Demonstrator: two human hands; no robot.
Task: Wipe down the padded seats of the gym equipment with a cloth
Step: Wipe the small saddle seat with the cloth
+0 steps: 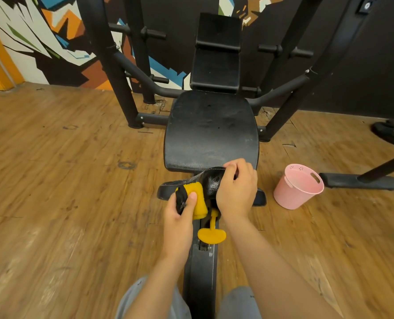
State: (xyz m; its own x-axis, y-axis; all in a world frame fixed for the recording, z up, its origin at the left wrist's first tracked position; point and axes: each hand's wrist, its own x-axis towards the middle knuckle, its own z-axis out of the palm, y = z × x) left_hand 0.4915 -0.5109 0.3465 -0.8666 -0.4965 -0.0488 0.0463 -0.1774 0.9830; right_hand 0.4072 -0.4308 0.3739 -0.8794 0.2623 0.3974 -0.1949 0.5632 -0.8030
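A black padded seat (211, 130) of a weight bench lies ahead, with its black backrest pad (216, 56) rising behind it. Just below the seat's front edge sits a small black leg pad (211, 183). My left hand (179, 212) grips a folded yellow cloth (197, 200), thumb on top, and holds it against the left side of that small pad. My right hand (236, 187) curls over the top right of the same pad and holds it.
A pink bucket (298, 186) stands on the wooden floor to the right of the bench. A yellow adjustment knob (212, 234) hangs below the pad on the bench's black centre beam (200, 279). Black frame posts flank the seat, and weight plates (392, 132) lie far right.
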